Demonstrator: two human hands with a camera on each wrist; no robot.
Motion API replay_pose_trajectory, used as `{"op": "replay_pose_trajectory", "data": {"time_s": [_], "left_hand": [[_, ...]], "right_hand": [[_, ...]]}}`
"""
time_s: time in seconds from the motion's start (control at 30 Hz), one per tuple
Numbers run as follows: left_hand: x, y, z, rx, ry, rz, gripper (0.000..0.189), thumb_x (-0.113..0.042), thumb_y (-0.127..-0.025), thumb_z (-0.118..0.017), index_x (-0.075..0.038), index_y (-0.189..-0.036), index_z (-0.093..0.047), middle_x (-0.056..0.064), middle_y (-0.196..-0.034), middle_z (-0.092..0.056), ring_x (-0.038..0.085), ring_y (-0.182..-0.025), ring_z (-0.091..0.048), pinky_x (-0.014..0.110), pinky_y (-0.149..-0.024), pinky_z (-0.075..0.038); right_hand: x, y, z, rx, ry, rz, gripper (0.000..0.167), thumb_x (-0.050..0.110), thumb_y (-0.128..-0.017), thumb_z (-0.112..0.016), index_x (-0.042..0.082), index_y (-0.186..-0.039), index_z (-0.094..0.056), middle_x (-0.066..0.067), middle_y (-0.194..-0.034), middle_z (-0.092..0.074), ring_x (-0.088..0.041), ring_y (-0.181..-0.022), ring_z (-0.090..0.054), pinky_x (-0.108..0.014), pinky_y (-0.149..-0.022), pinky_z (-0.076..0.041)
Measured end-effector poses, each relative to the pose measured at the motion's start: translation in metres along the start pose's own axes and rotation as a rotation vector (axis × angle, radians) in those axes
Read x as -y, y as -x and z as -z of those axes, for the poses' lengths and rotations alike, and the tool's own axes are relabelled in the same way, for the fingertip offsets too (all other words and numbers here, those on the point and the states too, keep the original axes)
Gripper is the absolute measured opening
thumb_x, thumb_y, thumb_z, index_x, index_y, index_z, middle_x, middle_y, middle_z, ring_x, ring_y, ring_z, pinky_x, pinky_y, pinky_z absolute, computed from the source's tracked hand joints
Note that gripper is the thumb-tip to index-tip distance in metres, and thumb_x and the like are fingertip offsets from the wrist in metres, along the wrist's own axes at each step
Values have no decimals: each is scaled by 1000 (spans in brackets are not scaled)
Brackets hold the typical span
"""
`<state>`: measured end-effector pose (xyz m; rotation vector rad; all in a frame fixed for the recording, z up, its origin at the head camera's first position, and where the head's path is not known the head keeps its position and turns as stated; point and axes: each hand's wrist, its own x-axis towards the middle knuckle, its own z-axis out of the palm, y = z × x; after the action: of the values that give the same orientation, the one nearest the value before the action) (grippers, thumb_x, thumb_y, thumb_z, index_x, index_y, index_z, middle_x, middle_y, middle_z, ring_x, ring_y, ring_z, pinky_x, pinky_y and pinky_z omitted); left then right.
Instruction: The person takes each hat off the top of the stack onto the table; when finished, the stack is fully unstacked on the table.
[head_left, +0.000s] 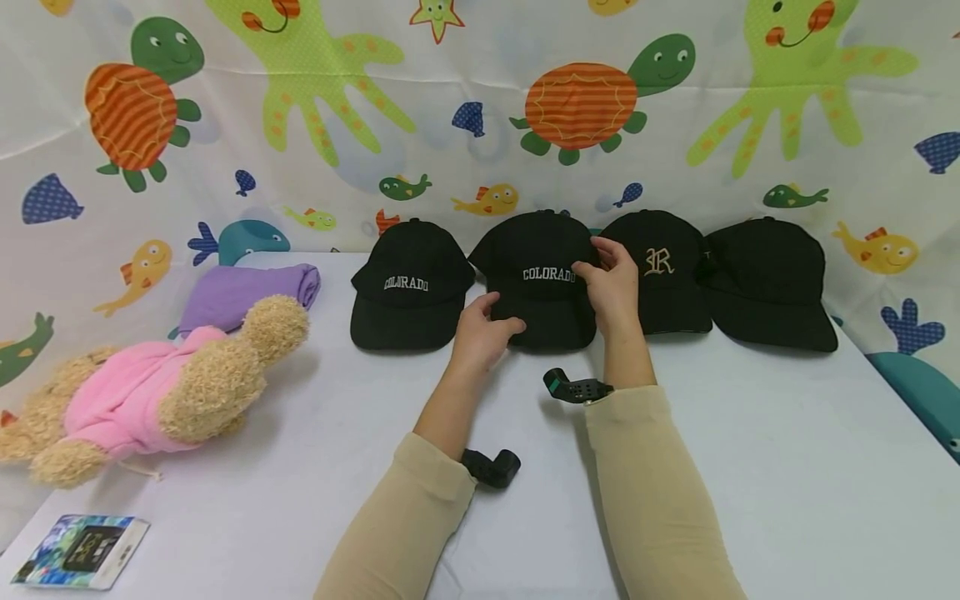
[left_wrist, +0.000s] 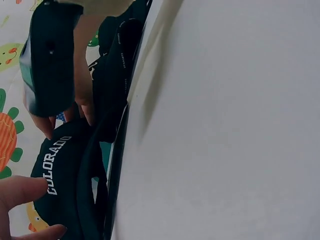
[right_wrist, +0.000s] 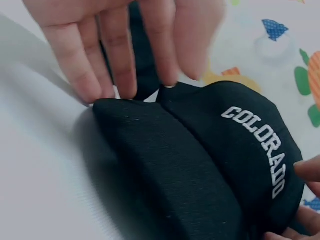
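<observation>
Both hands are at a black baseball cap with white COLORADO lettering, second from the left in a row of caps against the cloth backdrop. My left hand is at its left side; the right wrist view shows those fingers straight, tips at the brim's edge. My right hand is at the cap's right side, thumb over the end of the lettering and fingers along the crown's edge. Left of it sits another COLORADO cap. To the right stand a black cap with a gold R and a plain black cap.
At the left a plush toy in pink clothing lies on the white table. Behind it is a folded purple cloth. A small blue-patterned packet lies at the front left. The backdrop has printed sea animals.
</observation>
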<state>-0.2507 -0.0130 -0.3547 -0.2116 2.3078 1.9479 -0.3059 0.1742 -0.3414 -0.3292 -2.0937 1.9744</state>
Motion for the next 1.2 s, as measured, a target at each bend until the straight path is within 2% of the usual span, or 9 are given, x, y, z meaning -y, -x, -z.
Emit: {"op": "replay_pose_trajectory", "data": {"time_s": [0.2,0.33,0.67,0.8,1.07,1.2], "left_hand": [[-3,2,-4,36,-11,-15,72,-10,-91,-71,-10,-157,-44,14,-161,-44,27,-146,-44,42,-117,-43],[-3,2,-6,39,-15,-9,70,-12,-92,-69,-12,-157,-44,10,-164,-40,26,-148,-41,43,-118,-42],[0,2,-9,33,-11,8,69,-16,-92,-69,-16,-157,-45,9,-165,-38,27,-151,-35,45,-123,-35],[0,4,-7,42,-2,21,68,-17,-93,-69,-16,-157,-46,9,-166,-37,28,-147,-40,47,-121,-37],[-1,5,-3,71,29,17,65,-16,-94,-68,-13,-155,-47,8,-165,-40,28,-145,-43,47,-119,-41],[-3,7,-1,80,39,7,63,-15,-94,-67,-11,-154,-48,12,-165,-38,29,-145,-43,46,-119,-41]], "right_hand": [[-3,-2,-3,35,5,56,58,2,-96,-67,16,-151,-52,-1,-165,-39,-15,-154,-33,-33,-125,-32],[-5,-3,-5,53,-9,86,59,1,-96,-67,16,-151,-53,1,-165,-38,-11,-154,-31,-31,-126,-30],[-10,-2,-7,36,-98,136,55,-5,-95,-65,11,-147,-57,-4,-165,-40,-7,-153,-31,-28,-124,-31],[-10,0,-7,34,-110,149,52,-6,-95,-64,9,-145,-59,-6,-164,-41,-6,-154,-30,-25,-124,-30],[-4,2,-4,5,-75,139,46,-2,-97,-64,10,-141,-63,-3,-158,-50,-8,-152,-35,-25,-125,-30],[-2,2,-3,-44,-59,117,42,-1,-97,-65,12,-137,-66,-3,-153,-55,-12,-148,-41,-29,-123,-34]]}}
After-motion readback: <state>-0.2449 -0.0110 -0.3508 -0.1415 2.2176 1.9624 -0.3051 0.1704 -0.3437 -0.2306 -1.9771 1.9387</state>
